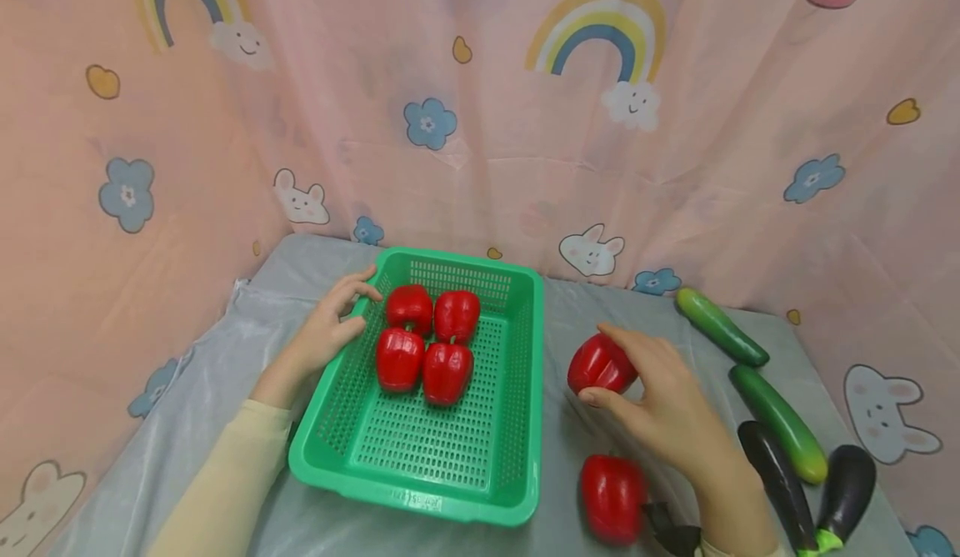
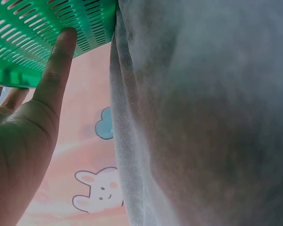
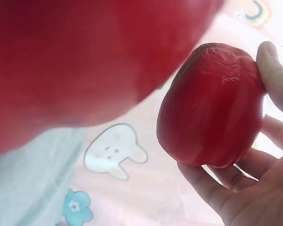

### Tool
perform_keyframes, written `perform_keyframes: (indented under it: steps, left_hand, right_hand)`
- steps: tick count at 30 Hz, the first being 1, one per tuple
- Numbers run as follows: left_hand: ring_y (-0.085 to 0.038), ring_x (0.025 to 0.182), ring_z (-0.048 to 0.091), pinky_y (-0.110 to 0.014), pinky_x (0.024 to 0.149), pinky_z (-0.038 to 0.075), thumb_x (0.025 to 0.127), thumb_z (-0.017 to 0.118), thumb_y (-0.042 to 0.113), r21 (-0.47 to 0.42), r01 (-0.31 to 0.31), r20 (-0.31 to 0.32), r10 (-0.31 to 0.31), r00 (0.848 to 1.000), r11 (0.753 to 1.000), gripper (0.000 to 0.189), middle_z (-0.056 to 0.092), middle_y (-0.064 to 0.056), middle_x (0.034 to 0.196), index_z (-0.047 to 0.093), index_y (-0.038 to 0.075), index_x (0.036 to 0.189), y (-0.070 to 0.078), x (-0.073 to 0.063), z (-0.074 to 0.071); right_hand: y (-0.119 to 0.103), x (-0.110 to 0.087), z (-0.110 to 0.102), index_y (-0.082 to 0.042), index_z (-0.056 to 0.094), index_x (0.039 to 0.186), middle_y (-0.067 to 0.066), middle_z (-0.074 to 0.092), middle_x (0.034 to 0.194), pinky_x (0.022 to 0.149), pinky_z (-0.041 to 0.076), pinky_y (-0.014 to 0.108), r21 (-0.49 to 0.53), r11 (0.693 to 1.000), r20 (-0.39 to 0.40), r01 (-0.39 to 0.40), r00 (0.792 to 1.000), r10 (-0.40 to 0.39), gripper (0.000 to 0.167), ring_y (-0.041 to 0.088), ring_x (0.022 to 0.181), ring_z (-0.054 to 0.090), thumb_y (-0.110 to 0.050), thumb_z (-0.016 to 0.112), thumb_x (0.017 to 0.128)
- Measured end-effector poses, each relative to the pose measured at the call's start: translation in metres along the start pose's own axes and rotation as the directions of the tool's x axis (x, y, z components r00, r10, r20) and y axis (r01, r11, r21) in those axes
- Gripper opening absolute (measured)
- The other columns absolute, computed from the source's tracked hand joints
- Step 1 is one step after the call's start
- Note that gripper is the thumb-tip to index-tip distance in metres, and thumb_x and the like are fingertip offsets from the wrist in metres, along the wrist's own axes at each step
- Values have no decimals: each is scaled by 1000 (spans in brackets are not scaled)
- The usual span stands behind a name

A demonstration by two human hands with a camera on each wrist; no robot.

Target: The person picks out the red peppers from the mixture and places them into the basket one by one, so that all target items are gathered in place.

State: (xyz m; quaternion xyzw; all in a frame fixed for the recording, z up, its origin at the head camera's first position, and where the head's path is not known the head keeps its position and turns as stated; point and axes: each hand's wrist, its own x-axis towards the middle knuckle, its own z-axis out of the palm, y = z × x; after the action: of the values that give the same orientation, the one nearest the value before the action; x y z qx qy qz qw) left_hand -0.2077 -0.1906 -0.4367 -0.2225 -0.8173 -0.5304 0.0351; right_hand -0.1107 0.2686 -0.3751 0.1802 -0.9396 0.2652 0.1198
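Note:
A green slotted basket [image 1: 525, 424] sits on the grey cloth and holds several red bell peppers [image 1: 423, 344]. My left hand [image 1: 333, 323] rests against the basket's left rim, thumb [image 2: 61, 61] laid on its outer wall [image 2: 28, 33], fingers near-straight. My right hand [image 1: 660, 398] grips another red pepper [image 1: 597, 364] right of the basket; in the right wrist view this pepper [image 3: 212, 106] sits between thumb and fingers [image 3: 276, 75]. One more red pepper [image 1: 612, 496] lies on the cloth nearer me, filling the top left of the right wrist view [image 3: 75, 61].
Two cucumbers [image 1: 720, 326] [image 1: 776, 419] and two dark eggplants [image 1: 776, 482] [image 1: 847, 486] lie along the right side of the table. A pink printed curtain [image 1: 480, 123] closes the back and sides. The grey cloth [image 1: 225, 357] hangs over the left edge.

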Motion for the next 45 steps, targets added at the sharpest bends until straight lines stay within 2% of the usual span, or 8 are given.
perform_keyframes:
  steps: [13, 19, 27, 30, 38, 45]
  left_hand:
    - [-47, 160, 26, -80, 121, 19, 92, 50, -8, -9, -7, -7, 7, 1000, 1000, 36, 30, -21, 175, 62, -5, 125, 2, 0, 1]
    - [-46, 159, 27, -78, 122, 20, 92, 50, -8, -6, -6, -5, 6, 1000, 1000, 36, 31, -20, 175, 63, -4, 126, 1, 1, 0]
    - [-45, 159, 27, -78, 122, 20, 92, 49, -10, -2, 7, -14, -7, 1000, 1000, 37, 31, -19, 175, 63, -4, 126, 2, 1, 0]
    - [-45, 160, 27, -78, 122, 19, 92, 49, -10, -5, 4, -12, -4, 1000, 1000, 37, 31, -19, 175, 63, -4, 125, 3, 0, 0]
    - [-43, 160, 26, -78, 123, 18, 92, 50, -9, -3, 8, -15, -8, 1000, 1000, 36, 32, -18, 175, 63, -3, 125, 4, 1, 1]
    - [-43, 160, 26, -78, 122, 19, 92, 50, -9, -6, 10, -11, -10, 1000, 1000, 37, 31, -18, 175, 63, -3, 126, 3, 0, 1]
  right_hand:
    - [-21, 10, 1, -11, 58, 156, 10, 64, 147, 79, 66, 50, -3, 984, -54, 177, 983, -177, 90, 29, 128, 57, -27, 100, 78]
    - [-32, 18, -1, -9, 60, 155, 9, 65, 147, 83, 64, 51, 11, 960, -87, 279, 957, -277, 88, 27, 127, 59, -25, 100, 78]
    - [-46, 32, 4, -9, 57, 156, 7, 63, 150, 91, 62, 50, 70, 928, -60, 365, 930, -362, 87, 28, 134, 57, -25, 98, 81]
    - [-53, 38, 6, -9, 56, 158, 7, 63, 150, 93, 62, 51, 78, 917, -52, 391, 920, -388, 87, 29, 136, 56, -28, 96, 83]
    - [-77, 57, 0, -7, 56, 158, 9, 59, 155, 113, 49, 52, 90, 874, -61, 477, 879, -473, 80, 31, 144, 52, -46, 85, 94]
    - [-100, 69, 1, -7, 55, 158, 8, 57, 157, 112, 52, 48, 126, 846, -60, 519, 855, -515, 80, 28, 144, 51, -36, 89, 91]
